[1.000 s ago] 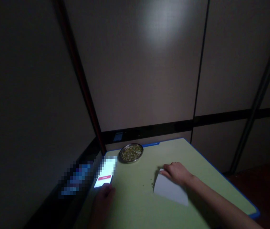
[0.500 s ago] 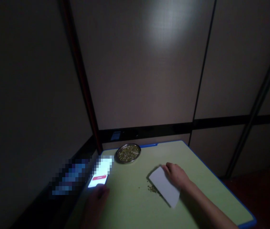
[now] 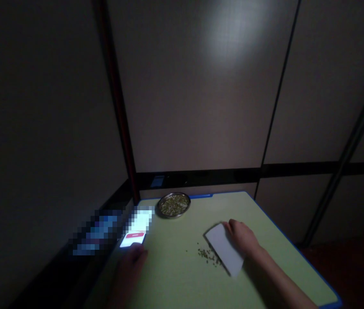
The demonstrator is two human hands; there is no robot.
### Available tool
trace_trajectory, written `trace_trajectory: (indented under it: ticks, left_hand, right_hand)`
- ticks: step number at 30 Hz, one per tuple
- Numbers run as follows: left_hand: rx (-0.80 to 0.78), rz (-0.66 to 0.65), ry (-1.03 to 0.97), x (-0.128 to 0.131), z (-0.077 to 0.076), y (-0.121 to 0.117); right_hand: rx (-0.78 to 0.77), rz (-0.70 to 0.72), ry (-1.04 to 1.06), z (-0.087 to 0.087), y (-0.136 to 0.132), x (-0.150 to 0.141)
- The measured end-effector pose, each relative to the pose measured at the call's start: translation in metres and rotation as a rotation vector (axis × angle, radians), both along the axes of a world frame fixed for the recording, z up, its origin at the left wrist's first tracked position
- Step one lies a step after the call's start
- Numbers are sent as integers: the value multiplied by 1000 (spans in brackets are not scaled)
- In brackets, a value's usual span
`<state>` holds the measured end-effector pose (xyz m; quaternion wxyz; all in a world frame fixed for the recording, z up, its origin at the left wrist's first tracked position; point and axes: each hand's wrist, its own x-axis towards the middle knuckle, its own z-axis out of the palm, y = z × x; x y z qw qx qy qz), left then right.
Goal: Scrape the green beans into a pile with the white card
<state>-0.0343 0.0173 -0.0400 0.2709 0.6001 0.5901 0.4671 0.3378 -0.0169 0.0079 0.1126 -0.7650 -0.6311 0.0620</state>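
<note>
My right hand [image 3: 242, 237] is closed on the upper right edge of a white card or folded paper [image 3: 225, 249], which is tilted over the table. Along the card's lower left edge lies a scatter of small greenish-brown grains [image 3: 208, 255] on the tabletop. My left hand [image 3: 133, 259], dark and partly blurred, is closed at the near end of a lit phone [image 3: 133, 240]; part of its screen is pixelated. Toward the back of the table stands a round metal plate [image 3: 159, 212] holding many similar grains, apart from both hands.
The light green table [image 3: 169, 274] has a blue edge and stands against dark panelled doors [image 3: 198, 107]. A blue strip [image 3: 201, 196] runs along its back edge. A glossy black band [image 3: 227, 175] on the panels reflects the phone's light. The room is dim.
The card in my right hand has shifted slightly right, and more of the scattered grains show beside it. My left hand stays at the phone. The view has moved a little.
</note>
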Motion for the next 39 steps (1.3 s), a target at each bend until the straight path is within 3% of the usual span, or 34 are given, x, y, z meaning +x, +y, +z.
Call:
trace_trajectory:
  ticks: [8,18,23,28,32,36,39]
  left_hand:
    - [23,19,-19,1,-1,0]
    - [34,37,22,3,-1,1]
    - [10,42,31,3,1,0]
    - [-80,-15,-99,10,17,-3]
    - [-191,-165,-238,43,38,-15]
    - [-401,-379,-399,86,50,-38]
    - [-626,-601,-641,96,48,-54]
  right_hand:
    - [5,-33,39,-9,7,-7]
    - [66,-82,171,-8,4,28]
    - [171,-65,345,-3,-6,34]
    - [291,-22,631,9,-33,25]
    - [222,160,1179,33,-58,5]
    - [196,298,1298,62,-72,-24]
    - [180,391,1306,76,-78,-43]
